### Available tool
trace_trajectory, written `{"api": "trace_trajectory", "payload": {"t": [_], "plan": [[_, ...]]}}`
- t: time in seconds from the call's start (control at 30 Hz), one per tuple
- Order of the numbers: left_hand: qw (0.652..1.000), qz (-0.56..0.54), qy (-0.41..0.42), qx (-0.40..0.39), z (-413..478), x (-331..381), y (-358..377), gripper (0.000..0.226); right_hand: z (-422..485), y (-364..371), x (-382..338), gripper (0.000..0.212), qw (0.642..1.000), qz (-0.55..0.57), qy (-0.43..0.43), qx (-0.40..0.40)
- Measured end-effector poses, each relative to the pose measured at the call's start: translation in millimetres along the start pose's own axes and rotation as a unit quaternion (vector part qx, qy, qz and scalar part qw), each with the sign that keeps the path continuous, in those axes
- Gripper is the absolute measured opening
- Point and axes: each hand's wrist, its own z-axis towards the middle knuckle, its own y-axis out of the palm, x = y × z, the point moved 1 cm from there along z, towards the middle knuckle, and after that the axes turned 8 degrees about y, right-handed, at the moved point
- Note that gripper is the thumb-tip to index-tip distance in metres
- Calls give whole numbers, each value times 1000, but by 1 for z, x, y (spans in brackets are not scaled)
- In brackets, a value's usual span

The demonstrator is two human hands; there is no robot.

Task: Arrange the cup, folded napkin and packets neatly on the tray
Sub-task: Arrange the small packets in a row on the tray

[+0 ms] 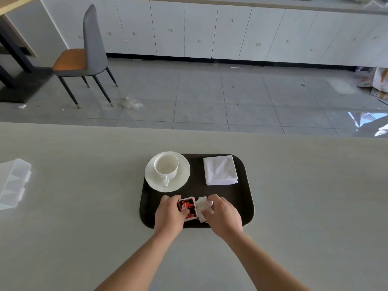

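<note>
Packets: red packet [186, 207] under left hand [169, 215], white packet [202, 206] pinched by right hand [223, 215]; cup [166, 166], folded napkin [220, 170] placed beyond knuckles (squaring left).

On the tray [241, 206], cup [166, 165] left, napkin [220, 170] right, packets [193, 207] seemingly nearest.

Far left of the grip, clear plastic compartment box [13, 183] on pale beige tabletop [84, 227]. Beyond, up-left, grey high-backed chair with orange seat [84, 57]; crumpled clear plastic wrapper [131, 102] on grey tiled floor [210, 97].

2 bare forearms and hands [197, 215], no sleeves, rings or watch visible.
</note>
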Motion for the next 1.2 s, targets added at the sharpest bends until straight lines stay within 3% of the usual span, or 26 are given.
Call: {"api": "trace_trajectory", "payload": {"t": [0.33,0.57,0.63,0.77,0.93,1.1,1.2], "plan": [[1000,6,15,15,2,1,2,44,1,-2,2,38,1000,6,3,7],[998,-51,-16,16,3,-5,-7,45,1,-1,4,39,1000,15,9,6],[998,-47,-21,25,3,-12,-12,43,-1,-2,4,40,998,-19,-18,48],[998,-31,-24,38,5,-25,-24,40,-5,-1,-11,35,979,-67,-149,121],[998,-40,-22,34,2,-31,-32,40,6,8,-37,52,970,-123,-206,41],[995,-79,-39,52,-2,-37,-38,36,12,11,-44,29,962,-154,-222,32],[985,-138,-80,65,0,-43,-44,37,15,12,-43,33,964,-142,-223,24]]}}
